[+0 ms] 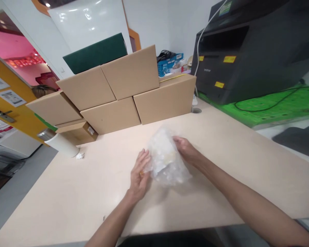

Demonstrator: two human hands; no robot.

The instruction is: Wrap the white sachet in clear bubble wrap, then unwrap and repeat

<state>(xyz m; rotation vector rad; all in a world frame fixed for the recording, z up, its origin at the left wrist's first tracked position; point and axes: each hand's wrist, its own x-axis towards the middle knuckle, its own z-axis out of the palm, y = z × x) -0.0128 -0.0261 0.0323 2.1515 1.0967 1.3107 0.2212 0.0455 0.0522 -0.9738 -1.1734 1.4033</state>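
A translucent plastic bag or bubble wrap bundle (167, 157) is held between both hands above the pale wooden table (77, 199). Something whitish shows through it, too blurred to name. My left hand (140, 173) presses against the left side of the bundle, its fingers curled round the edge. On the right, my right hand (184, 148) pinches the bundle's upper right edge, with part of its fingers behind the plastic.
Stacked cardboard boxes (110, 116) line the table's back, a dark green box (96, 53) on top. A white bottle (63, 144) and crumpled paper (80, 155) stand at left. A large black printer (242, 51) rests on a green surface (278, 106) at right.
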